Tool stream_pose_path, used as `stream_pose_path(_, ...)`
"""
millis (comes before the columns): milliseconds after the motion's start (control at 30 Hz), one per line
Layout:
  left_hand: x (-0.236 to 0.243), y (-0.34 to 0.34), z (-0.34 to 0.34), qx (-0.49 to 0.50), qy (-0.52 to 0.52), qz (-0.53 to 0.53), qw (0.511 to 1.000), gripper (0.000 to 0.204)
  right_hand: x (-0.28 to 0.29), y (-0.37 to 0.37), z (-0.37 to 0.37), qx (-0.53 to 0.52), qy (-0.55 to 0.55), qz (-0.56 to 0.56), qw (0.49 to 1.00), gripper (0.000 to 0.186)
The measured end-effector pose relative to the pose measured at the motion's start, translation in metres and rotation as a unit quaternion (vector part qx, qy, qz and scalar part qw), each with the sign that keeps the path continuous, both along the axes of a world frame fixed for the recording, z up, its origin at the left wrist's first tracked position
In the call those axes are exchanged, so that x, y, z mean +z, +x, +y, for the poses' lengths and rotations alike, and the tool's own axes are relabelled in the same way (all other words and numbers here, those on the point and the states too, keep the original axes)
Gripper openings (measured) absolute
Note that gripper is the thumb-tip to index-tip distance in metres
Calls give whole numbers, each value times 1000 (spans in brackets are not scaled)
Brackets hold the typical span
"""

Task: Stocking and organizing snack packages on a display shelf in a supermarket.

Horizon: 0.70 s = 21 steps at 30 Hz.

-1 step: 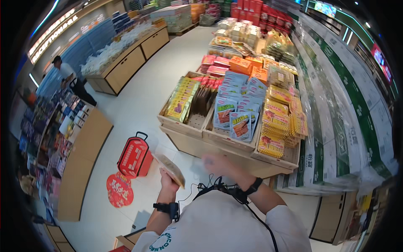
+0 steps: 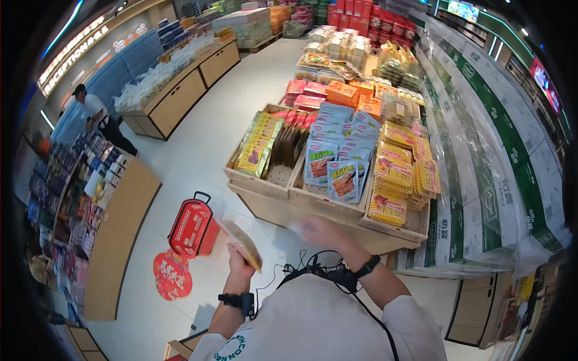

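Note:
My left hand (image 2: 239,262) is closed around the lower edge of a flat packet (image 2: 242,243), pale and brownish, seen nearly edge-on. My right hand (image 2: 320,233) hovers in front of the wooden display stand, blurred by motion. A whitish smear shows at its fingertips, and whether they hold anything cannot be made out. Closest to that hand are the blue snack pouches (image 2: 344,180) standing in the middle bin. Gold-green packets (image 2: 259,143) fill the left bin, beside dark brown ones. Yellow ridged packs (image 2: 390,198) are heaped in the right bin.
On the floor to the left stands a red shopping basket (image 2: 191,226), beside a red floor sticker (image 2: 172,275). A curved wooden counter (image 2: 123,231) runs further left, with a person (image 2: 99,117) beyond it. Plastic-wrapped cartons (image 2: 481,132) are stacked along the right.
My right hand has shifted slightly to the right, still blurred. The packet stays in my left hand, and the whole view has moved a little.

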<state>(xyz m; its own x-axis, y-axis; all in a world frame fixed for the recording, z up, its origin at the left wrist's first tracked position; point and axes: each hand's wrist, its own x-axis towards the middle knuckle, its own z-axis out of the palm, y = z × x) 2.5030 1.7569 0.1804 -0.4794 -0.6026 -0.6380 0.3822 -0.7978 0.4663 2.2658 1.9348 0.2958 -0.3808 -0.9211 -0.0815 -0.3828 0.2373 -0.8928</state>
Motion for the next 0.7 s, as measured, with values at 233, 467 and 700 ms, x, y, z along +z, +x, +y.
stream_pose_path(233,23,0,10,-125,-61,3,990,54,-125,-151,173,-420,-38,-85,903,18)
stream_pose_path(467,68,-83,41,-183,-103,48,977,47,-168,-217,276,-519,4,-200,831,28)
stream_pose_path(700,73,-253,98,-457,-175,-31,871,36,-131,-222,261,-390,81,-366,841,42)
